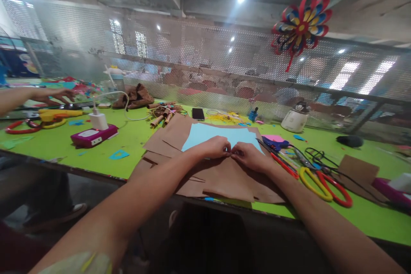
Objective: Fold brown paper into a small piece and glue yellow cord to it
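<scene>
Sheets of brown paper [221,180] lie in a loose stack in front of me, some with torn or cut edges. On top of them is light blue paper [210,133]. My left hand [218,147] is closed in a pinch at the near edge of the blue paper. Close beside it, almost touching, my right hand [247,154] pinches too. Both sets of fingertips meet at the brown paper, which rises slightly there. Right of my right hand lie scissors [316,180] with yellow and red handles and a dark blue glue gun [275,143].
A purple power strip [94,136] with a white charger [98,120] stands left. Behind are rolled brown paper tubes [165,115], a phone [198,114] and a white jug [294,119]. Another person's hand [58,95] reaches over the table at far left, near a yellow glue gun [59,114].
</scene>
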